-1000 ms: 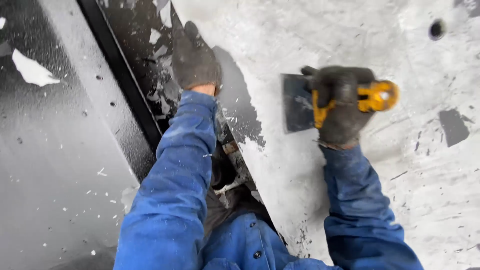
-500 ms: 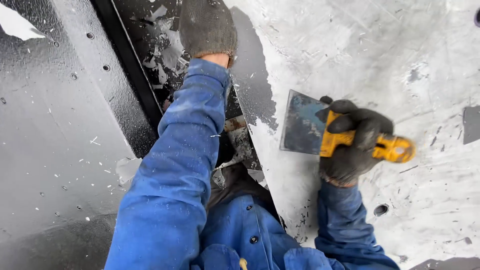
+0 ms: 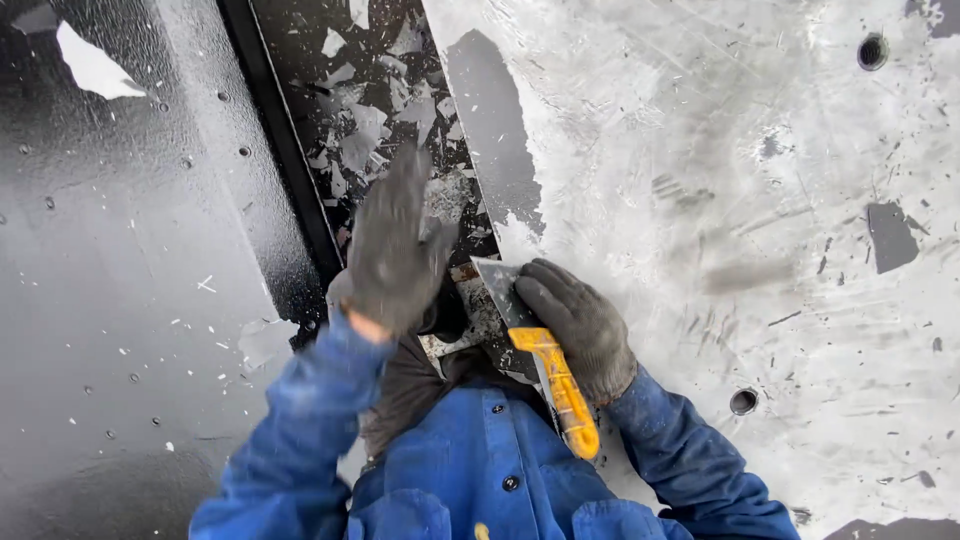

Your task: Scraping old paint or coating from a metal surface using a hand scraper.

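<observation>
Here, pale paint flakes (image 3: 365, 130) litter the black channel (image 3: 380, 90) beside the scraped grey panel (image 3: 700, 200). The right hand (image 3: 578, 325) is closed around the yellow-handled scraper (image 3: 545, 360), blade at the panel's edge. The left hand (image 3: 395, 250), blurred, fingers extended, holds nothing over the flakes.

The right hand (image 3: 580, 325) grips a yellow-handled scraper (image 3: 535, 350); the left hand (image 3: 395, 250) hovers over paint flakes (image 3: 365, 130).
</observation>
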